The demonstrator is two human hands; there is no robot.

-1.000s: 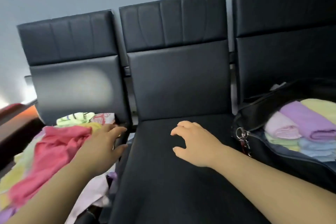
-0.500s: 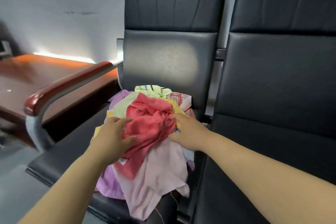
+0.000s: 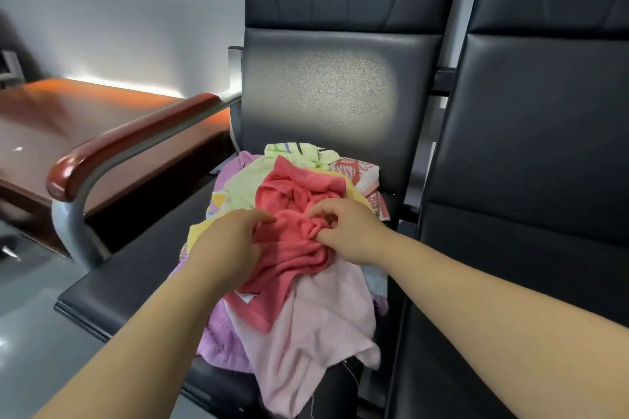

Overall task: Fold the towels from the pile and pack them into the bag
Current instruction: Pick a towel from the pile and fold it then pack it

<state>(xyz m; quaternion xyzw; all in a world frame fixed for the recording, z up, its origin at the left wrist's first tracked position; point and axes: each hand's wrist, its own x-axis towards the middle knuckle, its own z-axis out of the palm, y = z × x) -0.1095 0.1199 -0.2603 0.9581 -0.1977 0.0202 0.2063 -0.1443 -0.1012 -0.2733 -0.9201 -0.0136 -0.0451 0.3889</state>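
A pile of crumpled towels lies on the left black chair seat (image 3: 136, 269). On top is a coral-red towel (image 3: 292, 190), with a pale pink towel (image 3: 316, 333) hanging over the seat's front edge, a light green towel (image 3: 243, 185) behind and a purple towel (image 3: 221, 333) underneath. My right hand (image 3: 350, 235) pinches a bunched fold of the red towel between thumb and fingers. My left hand (image 3: 228, 245) rests on the red towel's left side, its fingers bent into the cloth. The bag is out of view.
A red wooden armrest (image 3: 119, 146) on a grey metal frame bounds the seat on the left. Beyond it stands a brown wooden table (image 3: 68, 119). A second black chair (image 3: 527, 180) adjoins on the right. Grey floor (image 3: 30, 333) lies below left.
The view swung left from the middle seat and the bag to the towel pile. Both hands came onto the red towel, and the right hand has closed on a fold of it.
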